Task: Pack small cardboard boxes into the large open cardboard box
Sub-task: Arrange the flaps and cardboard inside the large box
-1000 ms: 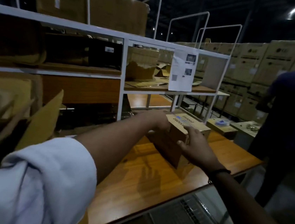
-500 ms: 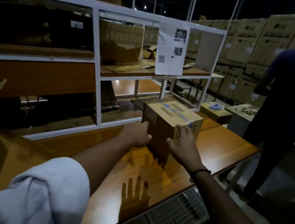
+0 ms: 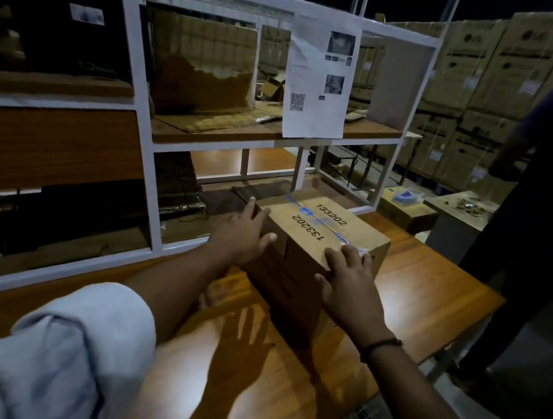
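Cardboard box [image 3: 320,235] near table [image 3: 424,295] edge, left hand [image 3: 242,238], right hand [image 3: 349,288] flat against sides

cardboard box [image 3: 321,228] on wooden table [image 3: 431,289]. left hand [image 3: 242,236] against box's left side, right hand [image 3: 349,286] on its near top edge. shelf rack [image 3: 147,119] behind table, paper sheet [image 3: 317,83] hung on rack front. person [image 3: 551,206] right of table, stacked cartons [image 3: 471,93] behind.
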`<state>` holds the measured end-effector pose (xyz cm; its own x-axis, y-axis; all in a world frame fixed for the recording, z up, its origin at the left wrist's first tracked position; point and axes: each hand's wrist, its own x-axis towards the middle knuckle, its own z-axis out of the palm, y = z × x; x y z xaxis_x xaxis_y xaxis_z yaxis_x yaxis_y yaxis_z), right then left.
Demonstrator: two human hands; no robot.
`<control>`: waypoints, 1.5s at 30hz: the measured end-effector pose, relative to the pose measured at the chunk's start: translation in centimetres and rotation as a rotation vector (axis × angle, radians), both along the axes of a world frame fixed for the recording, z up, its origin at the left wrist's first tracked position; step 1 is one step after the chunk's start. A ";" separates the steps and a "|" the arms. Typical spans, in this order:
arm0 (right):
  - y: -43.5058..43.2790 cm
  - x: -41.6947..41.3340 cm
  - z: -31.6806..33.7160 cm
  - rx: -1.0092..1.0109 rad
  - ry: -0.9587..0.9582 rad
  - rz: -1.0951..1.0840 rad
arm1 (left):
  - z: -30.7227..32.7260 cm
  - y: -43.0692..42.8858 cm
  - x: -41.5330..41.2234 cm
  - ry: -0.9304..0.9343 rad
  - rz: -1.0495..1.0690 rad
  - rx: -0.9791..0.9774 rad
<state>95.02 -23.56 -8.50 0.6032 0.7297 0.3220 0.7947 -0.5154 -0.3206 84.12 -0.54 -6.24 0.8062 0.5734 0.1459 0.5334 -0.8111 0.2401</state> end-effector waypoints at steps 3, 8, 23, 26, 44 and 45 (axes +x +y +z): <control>-1.3 1.7 -0.7 0.061 0.019 0.101 | -0.7 1.5 0.1 -0.068 0.017 -0.054; -2.7 3.8 -2.3 0.240 0.196 0.283 | -2.3 0.9 -2.4 -0.348 0.002 -0.259; 2.0 5.0 -5.7 0.558 0.571 0.354 | -7.6 -7.4 -10.9 -0.846 0.407 -0.359; 2.3 4.5 -7.7 0.480 0.656 0.282 | -9.6 -8.2 -11.5 -0.754 0.518 -0.448; 2.0 7.5 -9.0 0.291 0.571 0.465 | -11.8 -11.4 -10.5 -0.768 0.616 -0.473; 2.1 7.9 -8.8 0.305 0.547 0.463 | -11.5 -11.5 -10.6 -0.753 0.609 -0.420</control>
